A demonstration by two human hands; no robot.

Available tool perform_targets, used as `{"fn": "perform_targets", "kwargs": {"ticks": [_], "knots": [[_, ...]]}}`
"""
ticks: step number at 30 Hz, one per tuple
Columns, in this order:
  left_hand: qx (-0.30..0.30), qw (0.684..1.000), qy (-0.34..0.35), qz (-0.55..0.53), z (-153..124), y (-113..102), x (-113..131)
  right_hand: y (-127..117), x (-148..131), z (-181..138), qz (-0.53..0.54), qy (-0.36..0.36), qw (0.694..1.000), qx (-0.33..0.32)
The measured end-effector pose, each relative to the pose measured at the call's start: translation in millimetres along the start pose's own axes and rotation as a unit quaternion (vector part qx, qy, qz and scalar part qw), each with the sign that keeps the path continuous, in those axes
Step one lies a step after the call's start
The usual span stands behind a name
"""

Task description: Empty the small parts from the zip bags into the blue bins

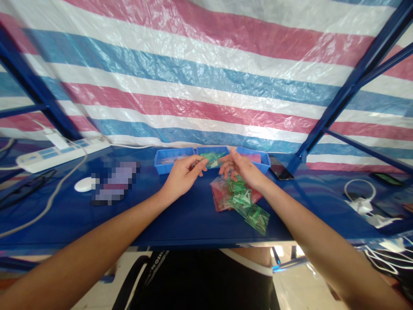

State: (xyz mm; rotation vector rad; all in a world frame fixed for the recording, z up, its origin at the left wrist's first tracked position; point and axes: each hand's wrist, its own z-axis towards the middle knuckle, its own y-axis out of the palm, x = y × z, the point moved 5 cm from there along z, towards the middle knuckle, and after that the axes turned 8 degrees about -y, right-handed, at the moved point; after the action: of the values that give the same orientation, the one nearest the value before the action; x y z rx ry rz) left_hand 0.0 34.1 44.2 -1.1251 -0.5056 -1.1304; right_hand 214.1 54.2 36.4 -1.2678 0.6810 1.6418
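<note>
Green transparent plastic packet is pinched in my left hand, near the middle blue plastic bin; my right hand has fingers loosely parted — similar packets lie piled, what remains I cannot tell.

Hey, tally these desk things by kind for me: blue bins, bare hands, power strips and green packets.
Blue bins: 3
Bare hands: 2
Power strip: 1
Green packets: too overlapped to count
Total without the packets: 6
</note>
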Motion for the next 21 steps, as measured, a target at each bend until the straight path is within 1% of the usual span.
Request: {"fn": "perform_targets", "kwargs": {"ticks": [2, 4, 6, 8, 10, 12, 15, 18, 21], "knots": [[-0.008, 1.0, -0.012, -0.009, 0.0, 0.6, -2.2, 4.6, -4.8, -1.5, -0.04, -0.03, 0.999, -0.021], [-0.029, 0.999, -0.024, -0.013, -0.7, 2.6, -4.2, 6.8, -8.3, -2.5, -0.08, -0.053, 0.995, -0.024], [-0.061, 0.997, -0.038, -0.017, -1.8, 6.2, -5.7, 4.4, -8.6, -2.0, -0.097, -0.06, 0.993, -0.002], [-0.086, 0.996, -0.034, -0.005, -3.1, 9.6, -4.5, -1.9, -6.3, -0.2, -0.095, -0.062, 0.993, 0.032], [-0.099, 0.994, 0.008, 0.037, -4.6, 12.8, 1.0, -10.8, -3.4, 2.3, -0.079, -0.07, 0.992, 0.072], [-0.112, 0.987, 0.077, 0.086, -7.0, 16.8, 8.7, -20.6, -1.1, 4.2, -0.063, -0.082, 0.988, 0.111], [-0.165, 0.964, 0.165, 0.131, -13.4, 25.6, 15.4, -33.1, 1.1, 5.7, -0.077, -0.091, 0.982, 0.146], [-0.225, 0.943, 0.196, 0.15, -19.9, 33.3, 13.7, -41.5, 2.2, 5.9, -0.135, -0.096, 0.973, 0.164], [-0.251, 0.938, 0.189, 0.149, -21.9, 36.5, 8.8, -44.0, 3.3, 5.9, -0.193, -0.108, 0.961, 0.166]]}}
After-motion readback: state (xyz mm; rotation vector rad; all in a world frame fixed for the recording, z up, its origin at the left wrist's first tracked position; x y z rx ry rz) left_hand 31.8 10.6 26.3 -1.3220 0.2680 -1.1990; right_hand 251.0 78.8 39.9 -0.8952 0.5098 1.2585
